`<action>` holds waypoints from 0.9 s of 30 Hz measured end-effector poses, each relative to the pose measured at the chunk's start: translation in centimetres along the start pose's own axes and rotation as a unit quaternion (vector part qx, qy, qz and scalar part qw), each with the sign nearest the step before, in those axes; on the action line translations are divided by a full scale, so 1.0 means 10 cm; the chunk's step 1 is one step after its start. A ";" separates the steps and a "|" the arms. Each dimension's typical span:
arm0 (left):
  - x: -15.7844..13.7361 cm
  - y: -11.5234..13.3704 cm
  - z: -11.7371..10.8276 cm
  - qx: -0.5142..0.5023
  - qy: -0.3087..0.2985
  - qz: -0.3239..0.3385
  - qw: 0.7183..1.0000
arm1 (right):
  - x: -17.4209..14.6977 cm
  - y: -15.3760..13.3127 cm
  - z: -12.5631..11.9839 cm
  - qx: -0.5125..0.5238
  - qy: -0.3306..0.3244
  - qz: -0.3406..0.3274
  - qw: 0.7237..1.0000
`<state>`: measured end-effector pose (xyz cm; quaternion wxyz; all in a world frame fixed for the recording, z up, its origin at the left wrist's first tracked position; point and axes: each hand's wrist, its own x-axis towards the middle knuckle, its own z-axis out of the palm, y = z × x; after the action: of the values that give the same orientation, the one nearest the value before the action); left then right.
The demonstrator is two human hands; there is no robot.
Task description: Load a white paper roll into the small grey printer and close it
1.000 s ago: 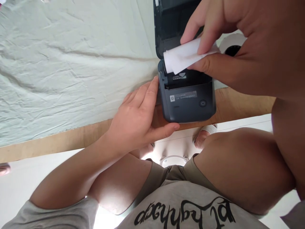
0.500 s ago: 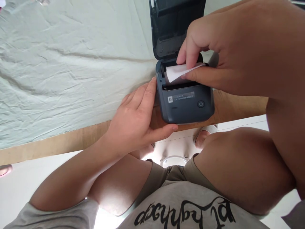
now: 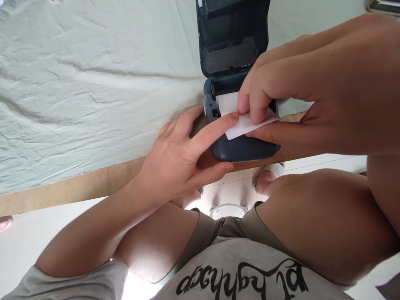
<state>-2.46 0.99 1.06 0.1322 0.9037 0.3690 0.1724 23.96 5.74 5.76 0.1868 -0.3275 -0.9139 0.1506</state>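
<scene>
A small dark blue label printer (image 3: 240,151) sits at the table's front edge, its lid (image 3: 233,43) swung up and back. White paper (image 3: 240,130) comes out of its roll compartment and lies forward over the front panel, hiding the power button. My right hand (image 3: 290,89) pinches this paper between thumb and fingers. My left hand (image 3: 178,146) steadies the printer at its left side, with the thumb along the front edge. Its index finger reaches over and presses on the paper, close to the right fingertips. The paper roll itself is mostly hidden.
A wrinkled pale green cloth (image 3: 103,91) covers the table, leaving a bare wooden strip (image 3: 78,177) along the front edge. Part of a metal-rimmed object (image 3: 383,6) shows at the top right corner. My thighs and feet are below the table edge.
My right hand has drawn the paper toward me, out over the printer's front panel. My left index finger has moved from the printer's side onto the paper.
</scene>
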 end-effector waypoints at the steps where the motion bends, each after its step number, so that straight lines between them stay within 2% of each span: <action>1: 0.00 0.00 0.00 0.002 -0.005 -0.004 1.000 | 0.01 0.01 0.00 0.013 -0.010 0.007 1.000; 3: -0.01 0.00 -0.02 -0.002 -0.017 -0.017 1.000 | 0.01 0.00 0.00 0.040 -0.033 0.029 0.998; 5: -0.01 0.00 -0.03 -0.008 -0.020 -0.020 1.000 | 0.00 -0.02 -0.01 0.034 -0.024 0.059 0.997; 8: -0.01 0.01 -0.04 -0.009 -0.017 -0.020 1.000 | -0.03 -0.02 -0.04 -0.063 0.039 0.090 0.993; 11: -0.02 0.01 -0.05 -0.003 -0.024 -0.021 0.999 | -0.02 0.04 -0.05 -0.143 0.068 0.132 0.979; 13: -0.02 0.00 -0.04 -0.003 -0.027 -0.017 0.999 | 0.02 0.06 -0.04 -0.139 0.064 0.166 0.974; 16: -0.02 -0.01 -0.03 -0.011 -0.014 -0.002 1.000 | 0.07 0.08 -0.02 -0.072 0.037 0.194 0.978; 22: -0.04 -0.03 -0.01 -0.016 -0.010 0.012 1.000 | -0.02 0.09 0.03 -0.034 0.125 0.199 0.971; 24: -0.04 -0.03 -0.01 -0.019 -0.006 0.014 1.000 | -0.03 0.07 0.02 -0.033 0.109 0.175 0.978; 27: -0.04 -0.03 -0.01 -0.021 -0.007 0.008 1.000 | 0.01 0.02 0.00 -0.064 0.043 0.153 0.985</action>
<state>-2.92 0.92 1.00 0.1522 0.9049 0.3571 0.1744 24.02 6.00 5.71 0.1798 -0.4813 -0.8515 0.1047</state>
